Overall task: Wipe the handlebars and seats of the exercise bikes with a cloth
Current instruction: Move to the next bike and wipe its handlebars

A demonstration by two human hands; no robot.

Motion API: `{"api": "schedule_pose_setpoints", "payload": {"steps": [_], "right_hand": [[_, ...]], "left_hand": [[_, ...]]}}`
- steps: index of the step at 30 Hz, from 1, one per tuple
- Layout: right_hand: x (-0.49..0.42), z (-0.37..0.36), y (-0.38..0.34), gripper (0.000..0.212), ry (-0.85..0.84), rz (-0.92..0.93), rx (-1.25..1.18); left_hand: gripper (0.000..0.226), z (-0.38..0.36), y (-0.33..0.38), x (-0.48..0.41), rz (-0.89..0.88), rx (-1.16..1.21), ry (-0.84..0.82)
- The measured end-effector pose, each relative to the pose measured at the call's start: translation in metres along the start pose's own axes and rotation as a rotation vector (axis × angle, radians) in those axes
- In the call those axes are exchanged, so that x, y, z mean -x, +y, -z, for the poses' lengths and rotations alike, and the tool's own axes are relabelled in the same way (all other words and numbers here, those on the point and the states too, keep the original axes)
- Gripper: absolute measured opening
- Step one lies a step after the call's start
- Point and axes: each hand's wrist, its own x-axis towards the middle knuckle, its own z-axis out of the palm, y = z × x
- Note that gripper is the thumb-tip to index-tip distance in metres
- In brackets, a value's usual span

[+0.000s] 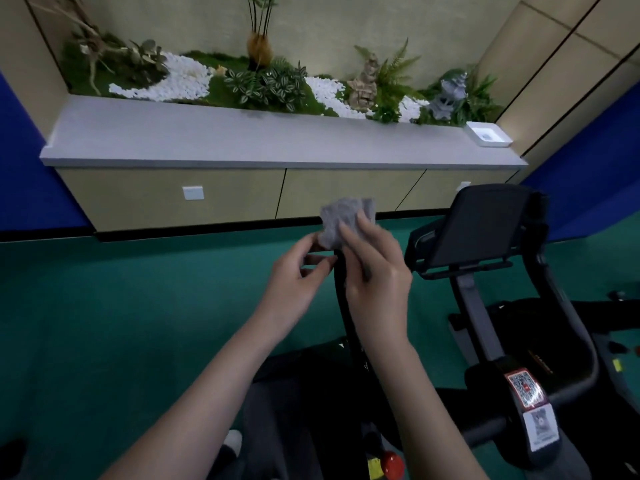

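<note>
both my left hand (294,271) and right hand (377,271) are pinching the cloth (337,216) above the handlebar (341,296); floor (104,306) open leftward; qr sticker (524,388) unreadable.

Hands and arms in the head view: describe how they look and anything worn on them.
The left hand and right hand are bare, with no gloves. The left forearm and right forearm are uncovered down to the frame's lower edge. No sleeves, watch, bracelets or rings show.
</note>
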Motion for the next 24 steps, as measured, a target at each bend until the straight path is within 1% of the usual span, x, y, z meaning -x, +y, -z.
{"api": "schedule_pose_setpoints", "payload": {"steps": [2, 5, 7, 11, 14, 16, 18, 21, 24], "right_hand": [[0.008, 0.0, -0.003, 0.029, 0.033, -0.07, -0.038], [-0.013, -0.004, -0.005, 0.03, 0.1, -0.215, -0.106], [-0.022, -0.006, -0.006, 0.032, 0.107, -0.298, -0.153], [-0.004, -0.006, -0.007, 0.031, 0.12, -0.347, -0.138], [-0.017, -0.009, -0.003, 0.03, 0.111, -0.436, -0.246], [-0.038, -0.014, -0.001, 0.028, 0.057, -0.519, -0.321], [-0.057, -0.019, 0.003, 0.025, -0.037, -0.609, -0.373], [-0.066, -0.019, 0.009, 0.027, -0.138, -0.754, -0.515], [-0.043, -0.009, 0.011, 0.029, -0.231, -0.797, -0.499]], "left_hand": [[0.033, 0.002, 0.001, -0.001, 0.008, 0.024, -0.017], [0.036, 0.004, 0.003, -0.003, 0.012, 0.045, -0.033], [0.038, 0.004, 0.003, -0.004, 0.017, 0.038, -0.034], [0.038, 0.006, 0.002, -0.005, 0.032, 0.056, -0.051], [0.038, 0.007, 0.001, -0.006, 0.044, 0.071, -0.075], [0.039, 0.008, 0.002, -0.007, 0.049, 0.084, -0.094], [0.039, 0.01, 0.002, -0.008, 0.054, 0.098, -0.112], [0.033, 0.011, 0.001, -0.01, 0.07, 0.096, -0.107], [0.032, 0.011, 0.0, -0.013, 0.055, 0.094, -0.086]]}}
